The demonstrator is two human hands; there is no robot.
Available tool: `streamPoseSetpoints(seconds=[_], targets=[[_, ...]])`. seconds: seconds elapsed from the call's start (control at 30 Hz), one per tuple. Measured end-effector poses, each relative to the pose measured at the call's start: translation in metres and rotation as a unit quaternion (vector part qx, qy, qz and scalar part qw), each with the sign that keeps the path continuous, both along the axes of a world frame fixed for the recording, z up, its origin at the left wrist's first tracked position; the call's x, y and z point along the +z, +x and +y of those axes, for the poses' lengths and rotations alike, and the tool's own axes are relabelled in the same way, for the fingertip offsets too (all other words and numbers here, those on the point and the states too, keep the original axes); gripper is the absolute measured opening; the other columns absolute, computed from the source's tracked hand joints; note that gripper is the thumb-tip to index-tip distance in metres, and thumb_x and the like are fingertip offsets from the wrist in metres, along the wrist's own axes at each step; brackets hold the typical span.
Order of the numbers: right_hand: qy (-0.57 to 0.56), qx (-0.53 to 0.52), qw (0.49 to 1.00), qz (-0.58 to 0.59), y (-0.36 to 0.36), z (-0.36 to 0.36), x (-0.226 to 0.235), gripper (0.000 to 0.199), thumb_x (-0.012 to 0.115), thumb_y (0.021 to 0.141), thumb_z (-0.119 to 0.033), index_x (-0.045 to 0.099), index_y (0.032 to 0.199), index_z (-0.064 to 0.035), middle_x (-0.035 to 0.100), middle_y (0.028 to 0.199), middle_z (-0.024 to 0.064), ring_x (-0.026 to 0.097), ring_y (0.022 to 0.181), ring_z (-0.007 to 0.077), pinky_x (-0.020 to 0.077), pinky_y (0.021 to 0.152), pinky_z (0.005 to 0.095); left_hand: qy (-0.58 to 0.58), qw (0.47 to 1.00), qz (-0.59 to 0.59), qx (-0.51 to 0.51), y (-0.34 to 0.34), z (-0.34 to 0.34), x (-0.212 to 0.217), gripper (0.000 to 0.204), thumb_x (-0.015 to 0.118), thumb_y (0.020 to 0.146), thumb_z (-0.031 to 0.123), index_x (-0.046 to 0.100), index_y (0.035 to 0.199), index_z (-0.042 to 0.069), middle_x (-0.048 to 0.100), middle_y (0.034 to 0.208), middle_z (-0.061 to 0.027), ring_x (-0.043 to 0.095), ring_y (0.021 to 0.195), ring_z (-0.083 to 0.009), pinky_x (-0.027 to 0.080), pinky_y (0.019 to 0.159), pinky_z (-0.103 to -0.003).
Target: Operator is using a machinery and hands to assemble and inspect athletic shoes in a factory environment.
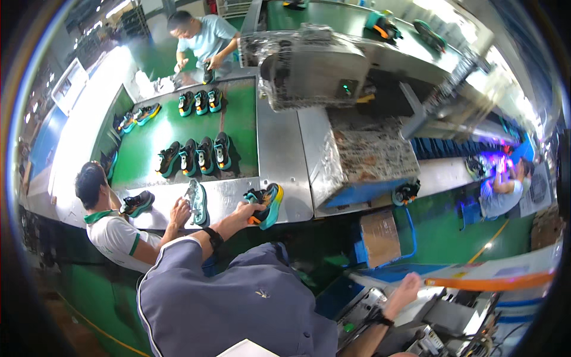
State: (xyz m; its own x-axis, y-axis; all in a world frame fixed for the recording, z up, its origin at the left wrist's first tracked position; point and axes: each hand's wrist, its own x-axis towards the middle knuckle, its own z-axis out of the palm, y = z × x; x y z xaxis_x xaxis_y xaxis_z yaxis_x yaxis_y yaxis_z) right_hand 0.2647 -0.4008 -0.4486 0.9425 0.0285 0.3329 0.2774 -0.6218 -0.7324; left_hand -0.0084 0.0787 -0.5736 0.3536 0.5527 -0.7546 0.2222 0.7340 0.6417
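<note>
A black sneaker (270, 205) with a teal, yellow and orange sole is tilted at the metal table edge. My left hand (248, 212) grips it at the collar, a dark watch on that wrist. My right hand (404, 291) is out to the lower right, beside the end of an orange strip (488, 282). Its fingers look bunched but blurred, and I cannot see whether anything is in them. Left of my sneaker, a teal-edged shoe (196, 201) with a pale, shiny inside lies on the metal edge, close to a co-worker's hand. Another black sneaker (138, 203) lies farther left.
Several sneakers (204, 153) stand in rows on the green belt (140, 160). Co-workers sit at the left (119, 238) and far right (505, 193); another works at the back (205, 38). A plastic-wrapped metal box (315, 68) and a blue cart (380, 238) stand right of the belt.
</note>
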Motion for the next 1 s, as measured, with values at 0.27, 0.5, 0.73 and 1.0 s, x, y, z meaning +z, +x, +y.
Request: streamPoseSetpoints(seconds=[0.27, 0.5, 0.73, 1.0], targets=[[-0.065, 0.214, 0.969, -0.105, 0.188, 0.284, 0.249, 0.034, 0.057, 0.095, -0.022, 0.057, 0.119, 0.0025, 0.063, 0.113, 0.0112, 0.061, 0.101, 0.0194, 0.0488, 0.089, 0.0307, 0.050, 0.987, -0.037, 0.146, 0.043, 0.170, -0.037, 0.032, 0.076, 0.070, 0.006, 0.060, 0.095, -0.006, 0.065, 0.088, -0.0150, 0.066, 0.072, -0.0255, 0.056, 0.062, -0.038], [-0.177, 0.227, 0.958, 0.024, 0.363, 0.514, 0.326, 0.062, 0.049, 0.093, -0.051, 0.044, 0.140, -0.0105, 0.052, 0.135, 0.0073, 0.050, 0.122, 0.0275, 0.0406, 0.095, 0.0460, 0.074, 0.975, -0.012, 0.212, 0.086, 0.351, -0.077, 0.044, 0.079, 0.065, 0.013, 0.055, 0.098, -0.005, 0.061, 0.086, -0.0123, 0.061, 0.072, -0.0234, 0.051, 0.058, -0.038], [-0.261, 0.169, 0.946, 0.094, 0.412, 0.654, 0.352, 0.083, 0.046, 0.084, -0.069, 0.038, 0.144, -0.0119, 0.044, 0.142, 0.0126, 0.051, 0.115, 0.0320, 0.0399, 0.090, 0.0428, 0.240, 0.945, 0.168, 0.145, 0.117, 0.534, -0.109, 0.057, 0.076, 0.064, 0.019, 0.051, 0.108, -0.007, 0.064, 0.102, -0.0235, 0.064, 0.093, -0.0345, 0.052, 0.077, -0.040], [-0.406, 0.129, 0.894, 0.138, 0.421, 0.680, 0.367, 0.091, 0.044, 0.078, -0.077, 0.032, 0.146, -0.0171, 0.041, 0.144, 0.0104, 0.047, 0.119, 0.0362, 0.0291, 0.096, 0.0579, 0.527, 0.830, 0.175, 0.045, 0.111, 0.528, -0.157, 0.085, 0.073, 0.077, 0.032, 0.029, 0.139, -0.003, 0.048, 0.128, -0.0295, 0.049, 0.118, -0.0419, 0.042, 0.097, -0.045]])
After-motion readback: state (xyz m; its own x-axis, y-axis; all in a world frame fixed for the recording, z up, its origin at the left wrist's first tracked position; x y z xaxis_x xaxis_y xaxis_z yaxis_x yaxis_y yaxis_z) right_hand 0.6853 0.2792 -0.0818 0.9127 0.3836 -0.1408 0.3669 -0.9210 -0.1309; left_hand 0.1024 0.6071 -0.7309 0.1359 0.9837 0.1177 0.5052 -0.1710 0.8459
